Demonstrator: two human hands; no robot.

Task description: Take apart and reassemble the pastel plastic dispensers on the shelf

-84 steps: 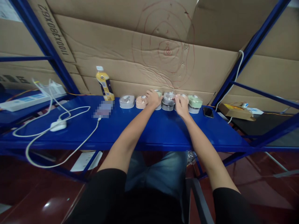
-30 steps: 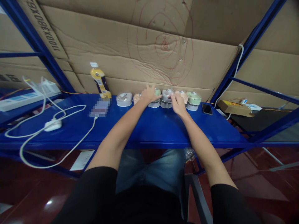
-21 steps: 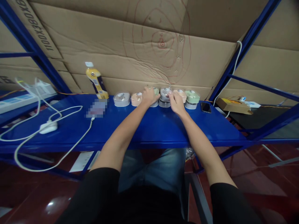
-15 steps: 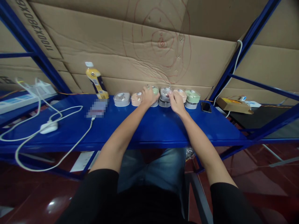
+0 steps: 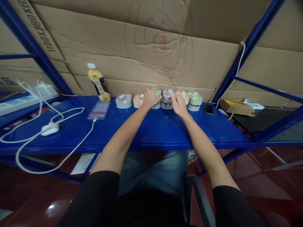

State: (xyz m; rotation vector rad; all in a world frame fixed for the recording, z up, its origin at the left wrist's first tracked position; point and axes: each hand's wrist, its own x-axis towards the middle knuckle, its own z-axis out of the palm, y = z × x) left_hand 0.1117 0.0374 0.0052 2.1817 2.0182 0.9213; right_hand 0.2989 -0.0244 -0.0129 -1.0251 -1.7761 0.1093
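Small lidded containers stand in a row along the back of the blue shelf point(image 5: 165, 132). At the row's left end are a grey one point(image 5: 124, 101) and a peach one point(image 5: 138, 101). My left hand point(image 5: 151, 97) has its fingers wrapped round a green container point(image 5: 157, 92) on a stack. A grey container point(image 5: 167, 94) tops the stack beside it, touched at its right side by the closed fingers of my right hand point(image 5: 178, 103). Behind that hand shows another peach container point(image 5: 183, 94). A green container point(image 5: 195, 98) sits on a grey one point(image 5: 193, 107) at the right end.
A yellow bottle point(image 5: 99, 83) stands at the left, behind a blurred flat item point(image 5: 99, 110) with a white cable point(image 5: 82, 143). A phone point(image 5: 209, 109) lies right of the row. An opened carton point(image 5: 236, 107) is farther right. Cardboard point(image 5: 106, 41) rises behind.
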